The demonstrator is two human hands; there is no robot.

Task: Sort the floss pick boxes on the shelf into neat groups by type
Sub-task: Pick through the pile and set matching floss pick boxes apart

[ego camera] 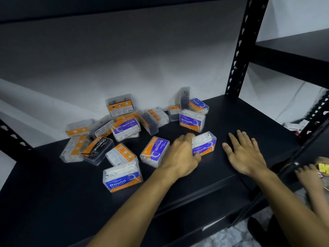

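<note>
Our left hand (184, 154) gripped a clear plastic box (204, 143) of white picks; our right hand (243, 154) lay flat, released, on the black shelf (249, 114).

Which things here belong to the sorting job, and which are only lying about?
Belong to the job:
- Smooth box, gripped by the left hand
- second Smooth box
- Round box
- Charcoal box
- right hand, flat on the shelf

Lying about:
- yellow item, held by another person's hand
- white packets on the neighbouring shelf
</note>
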